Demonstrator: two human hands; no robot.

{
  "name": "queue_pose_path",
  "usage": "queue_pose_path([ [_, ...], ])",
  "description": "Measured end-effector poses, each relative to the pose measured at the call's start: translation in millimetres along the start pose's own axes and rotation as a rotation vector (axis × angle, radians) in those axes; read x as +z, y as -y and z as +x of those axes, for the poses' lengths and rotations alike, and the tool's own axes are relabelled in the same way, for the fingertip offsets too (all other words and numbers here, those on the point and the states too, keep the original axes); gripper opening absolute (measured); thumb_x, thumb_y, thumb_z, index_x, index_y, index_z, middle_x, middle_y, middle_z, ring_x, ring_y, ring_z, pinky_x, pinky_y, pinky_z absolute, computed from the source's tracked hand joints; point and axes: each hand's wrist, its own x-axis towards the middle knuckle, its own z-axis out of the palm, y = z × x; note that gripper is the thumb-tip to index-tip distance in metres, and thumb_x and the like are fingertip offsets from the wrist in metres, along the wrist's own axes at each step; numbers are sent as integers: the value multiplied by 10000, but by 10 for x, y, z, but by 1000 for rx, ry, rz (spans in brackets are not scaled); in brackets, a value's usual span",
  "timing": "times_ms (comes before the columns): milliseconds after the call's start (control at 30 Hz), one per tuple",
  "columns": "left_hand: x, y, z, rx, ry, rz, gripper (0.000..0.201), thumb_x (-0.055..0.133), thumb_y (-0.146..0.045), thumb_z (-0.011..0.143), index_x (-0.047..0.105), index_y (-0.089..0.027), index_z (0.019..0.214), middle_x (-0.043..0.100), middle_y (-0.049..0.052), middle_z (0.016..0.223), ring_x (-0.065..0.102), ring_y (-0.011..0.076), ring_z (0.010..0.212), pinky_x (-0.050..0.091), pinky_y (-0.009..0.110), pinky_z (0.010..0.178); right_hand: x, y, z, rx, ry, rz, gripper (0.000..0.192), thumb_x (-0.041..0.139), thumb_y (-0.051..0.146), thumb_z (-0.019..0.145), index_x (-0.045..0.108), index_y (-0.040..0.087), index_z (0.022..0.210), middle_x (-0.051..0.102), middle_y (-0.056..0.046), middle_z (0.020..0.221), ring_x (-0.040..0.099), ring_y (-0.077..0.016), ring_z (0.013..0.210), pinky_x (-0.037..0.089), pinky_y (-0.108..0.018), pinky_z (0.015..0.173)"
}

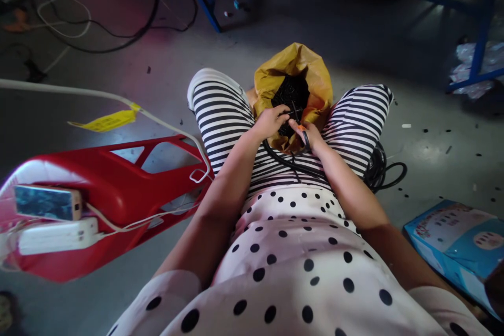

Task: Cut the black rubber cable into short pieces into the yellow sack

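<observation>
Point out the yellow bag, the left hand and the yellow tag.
Yellow bag (320,76): head view, right side of its open upper wall.
Left hand (270,121): head view, back of the hand.
Yellow tag (111,121): head view, middle of its strip.

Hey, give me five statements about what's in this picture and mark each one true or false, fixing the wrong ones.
1. The left hand and the right hand are both at the mouth of the yellow bag. True.
2. The yellow bag is closed tight. False: its mouth is open, showing dark contents.
3. A phone lies on the red plastic seat. True.
4. The blue box is on the person's left. False: it is on the person's right.
5. The yellow tag is attached to a black cord. False: it is on a white cable.
</observation>
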Motion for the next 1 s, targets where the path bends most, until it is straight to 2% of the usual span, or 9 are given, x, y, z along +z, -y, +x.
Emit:
queue_pose_path([
  [100, 19, 49, 34, -23, -25, -27, 278, 567, -241, 963, 722, -184, 1186, 733, 37, 874, 683, 210, 830, 538, 341, 857, -14, 22, -8, 12, -44, -62, 669, 682, 862, 841, 509, 224, 740, 551, 3, 630, 525, -157, 612, 394, -282, 587],
  [267, 100, 96, 86, -140, -109, -2, 222, 554, -235, 998, 710, -172, 1142, 753, 81, 981, 694, 231, 922, 538, 358, 901, -8, 49, 7, -5, -65, -123, 645, 689, 802, 891, 542, 211, 679, 546, -10, 563, 526, -156, 557, 384, -280, 563],
  [467, 137, 67, 99, -244, -87, 153, 261, 539, -278, 1039, 719, -168, 1193, 771, 144, 1156, 710, 286, 1110, 534, 394, 1007, 33, -23, 54, 23, -17, -43, 655, 730, 820, 848, 560, 212, 674, 519, -9, 493, 511, -157, 462, 339, -264, 460],
  [600, 132, -2, 66, -328, -61, 287, 318, 503, -375, 1065, 733, -193, 1190, 774, 165, 1101, 724, 340, 1111, 528, 452, 1023, 32, -19, 30, 33, 19, -8, 666, 766, 825, 812, 531, 224, 646, 480, 5, 446, 502, -162, 407, 327, -264, 415],
  [700, 139, -51, 57, -385, -64, 330, 328, 498, -391, 1061, 738, -188, 1154, 768, 180, 1047, 730, 367, 1100, 525, 485, 1034, 14, 15, -7, 41, 42, -30, 669, 756, 820, 827, 531, 223, 625, 511, -17, 443, 507, -171, 403, 338, -274, 411],
  [867, 127, -118, 54, -424, -73, 323, 286, 479, -313, 1050, 736, -195, 1085, 739, 170, 993, 726, 378, 1072, 525, 521, 1031, -3, 14, -12, 21, 36, -65, 657, 757, 786, 851, 527, 221, 607, 525, -23, 461, 504, -156, 447, 350, -272, 447],
  [1000, 92, -123, 23, -369, -68, 305, 240, 482, -290, 1055, 708, -215, 1030, 705, 138, 935, 723, 362, 1002, 535, 498, 971, 14, -17, 21, 27, -27, 6, 650, 809, 783, 802, 508, 235, 624, 484, 15, 457, 473, -138, 416, 343, -268, 419],
])
